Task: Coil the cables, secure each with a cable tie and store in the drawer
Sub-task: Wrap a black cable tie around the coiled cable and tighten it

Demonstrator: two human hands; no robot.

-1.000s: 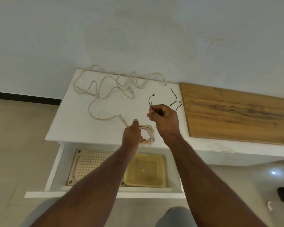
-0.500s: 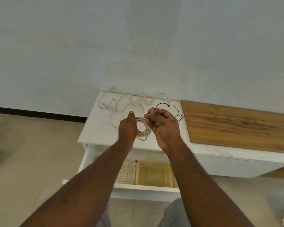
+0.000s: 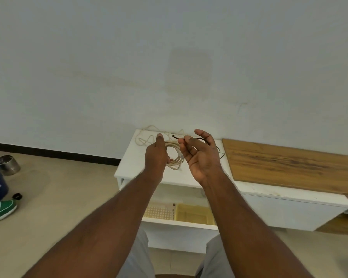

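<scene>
Left hand (image 3: 156,157) grips coiled cable (image 3: 174,157) above white counter (image 3: 127,167), right hand (image 3: 199,155) pinches black cable tie (image 3: 176,137); loose cable (image 3: 147,137) behind, wood board (image 3: 289,165) right, open drawer (image 3: 179,223) below, no writing legible.

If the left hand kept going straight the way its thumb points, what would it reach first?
Probably the loose cable lying on the white cabinet beyond the left hand, then the wall; depth is unclear.

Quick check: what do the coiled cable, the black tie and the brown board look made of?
Coiled cable: cream plastic-looking sheath, smooth, bends softly. Black tie: thin, holds a curve; plastic or coated wire, cannot tell. Board: wood or wood-look laminate, visible grain, matte.
</scene>
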